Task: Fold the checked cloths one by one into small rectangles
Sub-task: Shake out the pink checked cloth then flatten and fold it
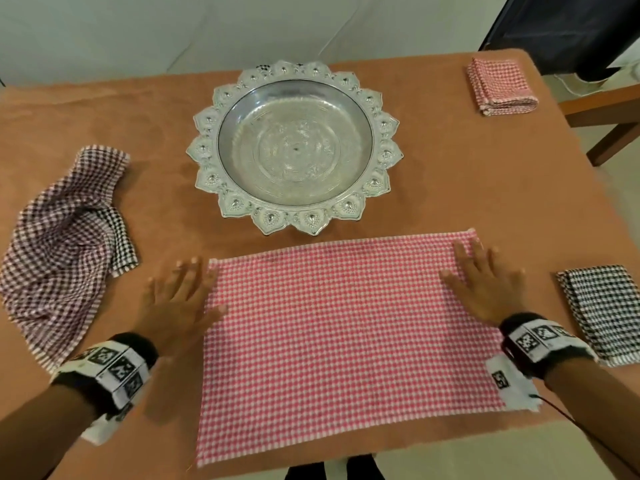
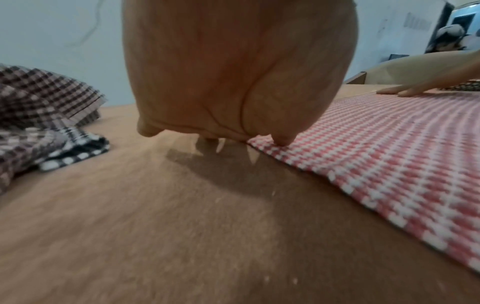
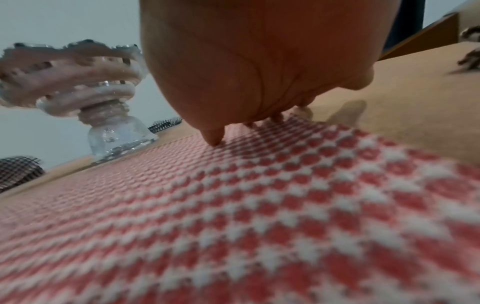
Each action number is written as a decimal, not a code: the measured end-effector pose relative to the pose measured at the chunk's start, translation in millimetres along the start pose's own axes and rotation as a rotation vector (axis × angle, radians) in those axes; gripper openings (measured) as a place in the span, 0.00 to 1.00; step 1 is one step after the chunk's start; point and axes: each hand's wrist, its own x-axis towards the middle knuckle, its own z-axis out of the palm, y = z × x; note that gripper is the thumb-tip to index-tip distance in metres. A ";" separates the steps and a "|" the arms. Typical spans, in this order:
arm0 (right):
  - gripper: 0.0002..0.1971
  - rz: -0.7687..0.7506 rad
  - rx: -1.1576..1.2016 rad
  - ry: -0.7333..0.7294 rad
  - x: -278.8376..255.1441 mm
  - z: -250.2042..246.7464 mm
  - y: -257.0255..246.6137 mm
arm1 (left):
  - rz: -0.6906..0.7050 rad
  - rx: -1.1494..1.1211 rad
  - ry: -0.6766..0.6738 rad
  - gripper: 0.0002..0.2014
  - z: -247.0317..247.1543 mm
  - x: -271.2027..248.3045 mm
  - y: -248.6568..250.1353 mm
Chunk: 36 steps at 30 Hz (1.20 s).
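Observation:
A pink-and-white checked cloth (image 1: 339, 337) lies flat as a wide rectangle on the brown table cover (image 1: 433, 188), its near edge hanging over the table front. My left hand (image 1: 180, 299) lies flat with straight fingers at the cloth's left edge, the thumb just on the cloth (image 2: 389, 160). My right hand (image 1: 481, 282) rests flat with spread fingers on the far right part of the cloth (image 3: 259, 205). Neither hand pinches anything.
An ornate silver pedestal bowl (image 1: 294, 147) stands just beyond the cloth. A crumpled heap of dark checked cloths (image 1: 65, 244) lies at the left. A folded black checked cloth (image 1: 606, 310) sits at the right edge, a folded red checked cloth (image 1: 500, 86) at the far right corner.

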 end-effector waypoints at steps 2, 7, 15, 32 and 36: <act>0.40 -0.009 0.013 0.048 -11.1 -1.6 -14.5 | 0.029 0.003 0.064 0.46 -2.3 -0.5 14.2; 0.34 -0.386 0.063 0.105 -79.1 50.6 -119.6 | 0.271 -0.004 0.228 0.35 16.1 -24.4 119.7; 0.34 -0.414 -0.062 0.140 -157.9 146.1 -94.0 | 0.173 -0.073 0.253 0.33 118.5 -92.8 125.6; 0.32 -0.338 0.223 0.328 -105.6 38.4 40.4 | 0.153 -0.180 0.321 0.22 74.5 -105.8 154.9; 0.32 -0.426 0.163 0.281 -49.7 -9.7 43.1 | 0.328 -0.258 0.292 0.20 55.4 -87.4 232.5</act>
